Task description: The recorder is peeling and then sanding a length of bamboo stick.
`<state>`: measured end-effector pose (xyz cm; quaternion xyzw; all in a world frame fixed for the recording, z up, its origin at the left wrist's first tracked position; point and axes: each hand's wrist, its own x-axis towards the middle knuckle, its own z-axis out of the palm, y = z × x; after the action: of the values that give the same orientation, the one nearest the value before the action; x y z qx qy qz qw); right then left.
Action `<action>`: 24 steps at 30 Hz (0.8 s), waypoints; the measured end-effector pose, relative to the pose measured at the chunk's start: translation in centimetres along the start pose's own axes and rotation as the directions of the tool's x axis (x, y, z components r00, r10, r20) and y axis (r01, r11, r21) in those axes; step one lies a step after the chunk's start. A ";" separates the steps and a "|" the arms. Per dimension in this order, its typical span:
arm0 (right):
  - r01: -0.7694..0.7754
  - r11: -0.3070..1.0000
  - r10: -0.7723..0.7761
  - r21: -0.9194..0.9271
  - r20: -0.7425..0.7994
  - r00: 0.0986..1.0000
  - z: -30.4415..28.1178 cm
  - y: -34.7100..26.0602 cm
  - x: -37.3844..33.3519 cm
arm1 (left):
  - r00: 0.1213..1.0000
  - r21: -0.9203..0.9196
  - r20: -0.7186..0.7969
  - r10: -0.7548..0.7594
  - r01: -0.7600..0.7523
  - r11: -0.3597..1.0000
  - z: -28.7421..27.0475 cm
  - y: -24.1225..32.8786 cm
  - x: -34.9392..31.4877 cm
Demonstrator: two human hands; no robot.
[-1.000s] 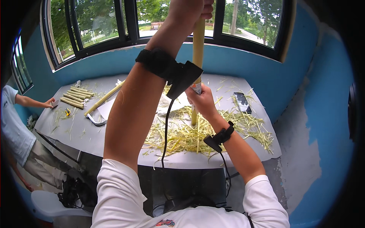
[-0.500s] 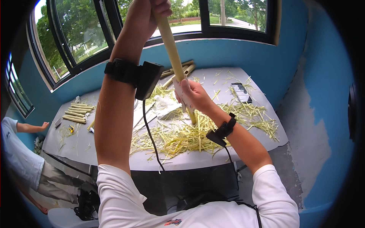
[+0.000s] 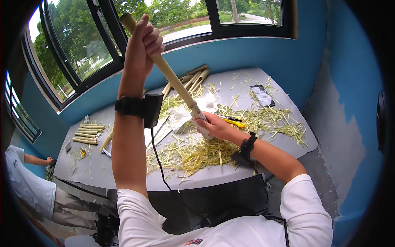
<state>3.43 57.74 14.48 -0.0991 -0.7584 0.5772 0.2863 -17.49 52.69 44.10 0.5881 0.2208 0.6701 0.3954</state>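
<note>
My left hand (image 3: 145,43) is closed round the upper part of a bamboo pole (image 3: 175,82), which slants down to the right, its top end against the window. At the lower part, my right hand (image 3: 216,125) wraps a pale sheet of paper (image 3: 200,117) round the pole. The pole's bottom end is hidden by this hand and sheet. Beneath lies a heap of pale green bamboo shavings (image 3: 197,154). A yellow utility knife (image 3: 235,122) rests just beyond my right wrist. Crumpled white tissue (image 3: 180,117) lies left of the pole.
Split bamboo lengths (image 3: 196,81) lie at the table's back edge. Several short bamboo pieces (image 3: 87,135) are lined up at the left of the table (image 3: 123,181). A phone (image 3: 262,95) lies back right. Another person (image 3: 33,177) stands at the left. A cable (image 3: 157,158) hangs from my left wrist device.
My left hand has come down and left, and the pole leans further left with its top end now showing. My right hand has shifted slightly down, still round the sheet. The knife has come into view.
</note>
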 end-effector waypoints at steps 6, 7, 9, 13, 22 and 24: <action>0.031 0.998 -0.030 -0.046 0.015 0.999 -0.2 -2.2 2.2 | 0.999 0.023 -0.040 0.038 -0.037 0.999 1.9 0.0 0.5; 0.012 0.998 -0.010 -0.060 0.026 1.000 -0.4 -2.2 2.8 | 0.999 0.023 -0.041 0.032 -0.031 0.999 2.4 -0.1 0.6; 0.059 0.998 -0.059 -0.037 0.001 0.998 -0.4 -2.1 2.7 | 0.999 0.066 -0.023 0.036 -0.035 0.997 3.1 -0.4 1.0; 0.057 0.996 -0.059 -0.068 -0.031 0.998 0.4 -1.0 2.1 | 0.996 0.134 -0.066 0.063 -0.054 0.990 3.5 0.0 0.3; -0.052 0.982 0.053 -0.180 -0.003 0.999 -0.1 -2.2 1.3 | 0.837 0.262 -0.490 0.245 -0.127 0.957 4.3 1.0 0.4; 0.049 0.983 -0.055 -0.175 -0.030 0.998 -0.3 -3.7 1.4 | 0.854 0.231 -0.451 0.261 -0.171 0.958 3.8 3.3 0.5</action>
<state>3.11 57.53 18.42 -0.1141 -0.8031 0.4991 0.3048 -14.68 50.52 47.72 0.4599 0.3040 0.8111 0.1953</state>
